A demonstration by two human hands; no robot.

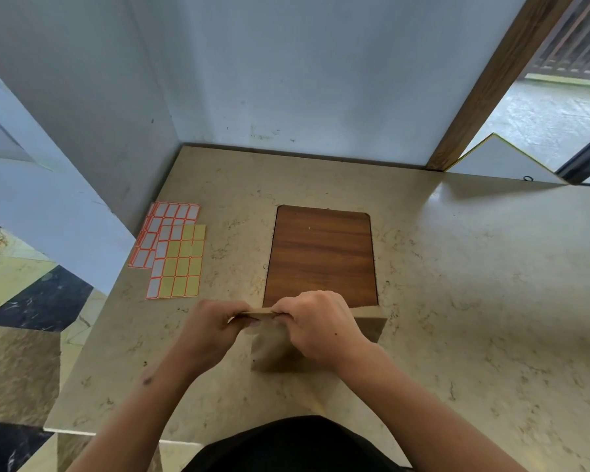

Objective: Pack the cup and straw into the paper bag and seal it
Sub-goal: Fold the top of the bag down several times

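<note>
A brown paper bag (276, 349) stands upright on the marble counter (474, 301), near its front edge. Its top is pressed flat into a folded strip. My left hand (215, 325) pinches the left end of that strip. My right hand (317, 321) grips the strip just to the right and covers much of the bag's upper part. The cup and the straw are not visible; what the bag holds is hidden.
Two sheets of sticker labels (172, 248), orange-edged with white and yellow fields, lie at the left of the counter. A wooden panel (321, 253) is set into the counter behind the bag. Walls close the back and left; the counter's left edge drops to the floor.
</note>
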